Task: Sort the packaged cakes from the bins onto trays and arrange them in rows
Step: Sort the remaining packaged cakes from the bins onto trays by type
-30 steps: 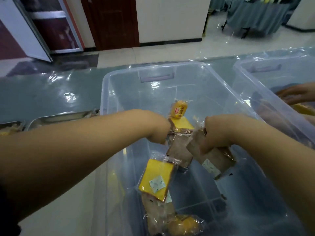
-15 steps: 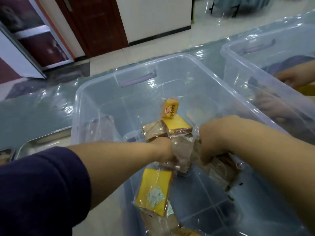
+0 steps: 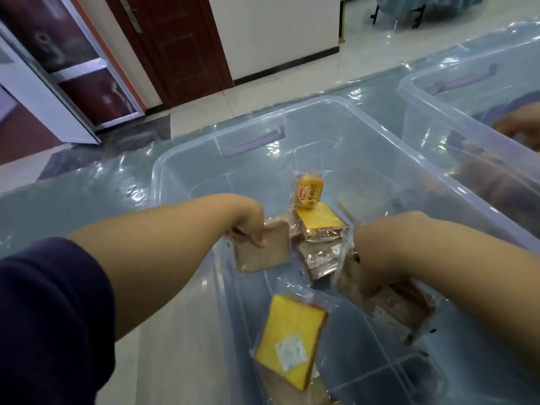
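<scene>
Left grip: fingers curled over the top edge of a brown slice in clear wrap, thumb on its face. The slice hangs tilted, lifted off the pile. Right grip: curled down onto a brown pack at its far end, film bunched round the knuckles. The fingertips are hidden, so I cannot tell whether I hold one pack or two. Both loads sit low inside the bin, about mid-floor. Handling, as judged: the cakes are light and spongy, the film slick, crinkly and puffed with air. A hard pinch would dent the crumb; a pinch on film alone may let the pack swing or slip. The best hold looks to be across the flat faces near an edge, or the crimped seam for a short carry. Also in the bin: a third brown pack between my grips, a far yellow slice just behind it, a bun propped at the back, and a near yellow slice closest to me. The bin stands on the counter, which is under a shiny sheet. A second bin is to the right, with another person's hand in it. No tray is in view.
</scene>
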